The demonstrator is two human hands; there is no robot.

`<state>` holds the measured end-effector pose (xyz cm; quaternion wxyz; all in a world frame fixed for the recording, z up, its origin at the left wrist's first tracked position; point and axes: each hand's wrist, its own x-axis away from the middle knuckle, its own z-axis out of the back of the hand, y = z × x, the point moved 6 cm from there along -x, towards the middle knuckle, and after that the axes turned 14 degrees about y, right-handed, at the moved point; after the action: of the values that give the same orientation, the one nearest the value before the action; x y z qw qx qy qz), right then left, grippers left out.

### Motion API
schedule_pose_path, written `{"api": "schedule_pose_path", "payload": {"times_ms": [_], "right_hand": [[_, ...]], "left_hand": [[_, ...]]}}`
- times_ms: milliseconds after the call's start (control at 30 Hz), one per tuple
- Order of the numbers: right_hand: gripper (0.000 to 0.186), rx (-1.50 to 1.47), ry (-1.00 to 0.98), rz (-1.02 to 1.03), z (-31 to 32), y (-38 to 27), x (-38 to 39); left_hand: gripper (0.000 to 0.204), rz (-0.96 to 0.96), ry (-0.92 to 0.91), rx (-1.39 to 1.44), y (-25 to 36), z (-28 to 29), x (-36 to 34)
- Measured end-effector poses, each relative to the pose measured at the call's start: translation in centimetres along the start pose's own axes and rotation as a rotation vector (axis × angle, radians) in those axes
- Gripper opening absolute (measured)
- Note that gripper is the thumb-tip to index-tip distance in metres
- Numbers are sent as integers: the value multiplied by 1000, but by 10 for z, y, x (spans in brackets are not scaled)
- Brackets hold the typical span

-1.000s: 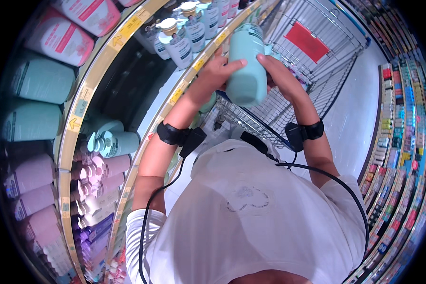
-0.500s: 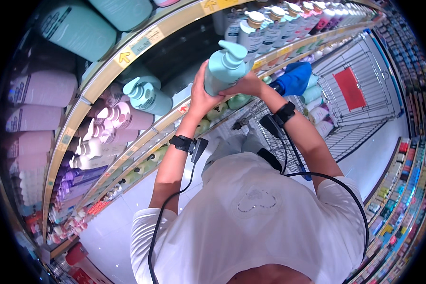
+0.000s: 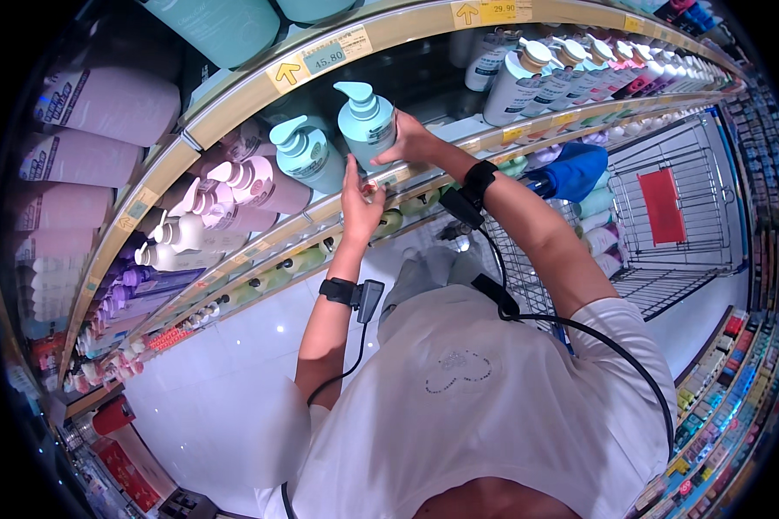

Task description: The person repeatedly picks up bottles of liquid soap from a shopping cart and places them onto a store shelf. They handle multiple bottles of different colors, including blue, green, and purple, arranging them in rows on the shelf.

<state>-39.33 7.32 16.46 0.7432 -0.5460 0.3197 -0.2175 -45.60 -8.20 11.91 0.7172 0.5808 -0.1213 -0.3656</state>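
A mint-green pump bottle [image 3: 367, 128] stands upright at the shelf's front, just right of another mint pump bottle [image 3: 307, 157]. My right hand [image 3: 412, 140] grips its right side, thumb across the lower front. Below the bottle's lower left is my left hand [image 3: 361, 205], fingers stretched upward and thumb apart. Its fingertips come close to the bottle's base; whether they touch it is unclear. Nothing shows inside the left palm.
Pink pump bottles [image 3: 249, 180] fill the shelf to the left. White pump bottles [image 3: 518, 85] line it to the right. A shopping cart [image 3: 697, 203] holding a blue cloth [image 3: 577, 171] and several bottles stands at right. Cabled black devices [image 3: 355, 296] are strapped to my wrists.
The held mint bottle has moved from in front of the shelf to beside the other mint bottle. My left hand has come off its side and sits lower; my right hand still grips it.
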Motion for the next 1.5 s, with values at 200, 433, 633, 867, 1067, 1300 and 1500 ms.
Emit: {"api": "schedule_pose_path", "payload": {"times_ms": [200,433,633,867,1067,1300,1500], "right_hand": [[93,48,-55,35,-12,1,0],[90,131,-72,-36,-8,43,11],[92,224,49,124,-11,41,15],[91,198,58,87,-10,33,21],[87,242,86,99,-5,32,26],[86,194,83,26,0,23,28],[85,215,66,7,-2,19,29]], "left_hand": [[79,23,66,22,0,2,4],[76,65,76,47,-10,-5,12],[80,135,-31,105,-14,-8,14],[79,64,19,63,-18,-5,13],[83,121,-38,89,-15,-7,13],[80,94,-6,102,-14,-9,12],[80,85,-44,127,-25,-5,17]]}}
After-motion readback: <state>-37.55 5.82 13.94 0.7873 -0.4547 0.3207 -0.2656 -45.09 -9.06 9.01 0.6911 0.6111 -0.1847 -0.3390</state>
